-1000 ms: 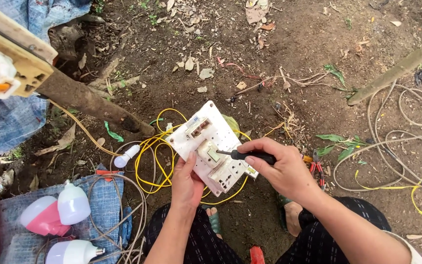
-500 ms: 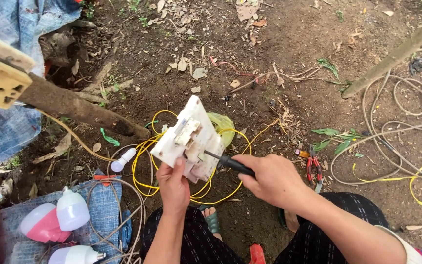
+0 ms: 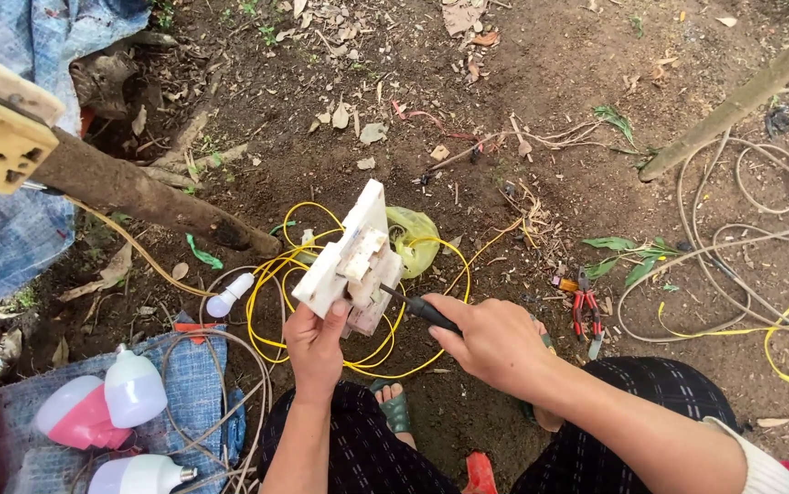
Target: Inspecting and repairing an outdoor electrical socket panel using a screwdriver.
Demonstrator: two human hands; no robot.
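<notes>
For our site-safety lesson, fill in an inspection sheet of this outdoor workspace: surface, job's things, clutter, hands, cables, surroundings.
Surface: bare soil with dry leaves.
Job's things: white switch board, tilted; black-handled screwdriver tip against it.
Clutter: red pliers, small white bulb, large bulbs on blue cloth, yellow-green bag.
Hands: left hand grips the board; right hand grips the screwdriver.
Cables: yellow wire looped under the board; grey cable coiled at right.
Surroundings: log, thin pole.
</notes>
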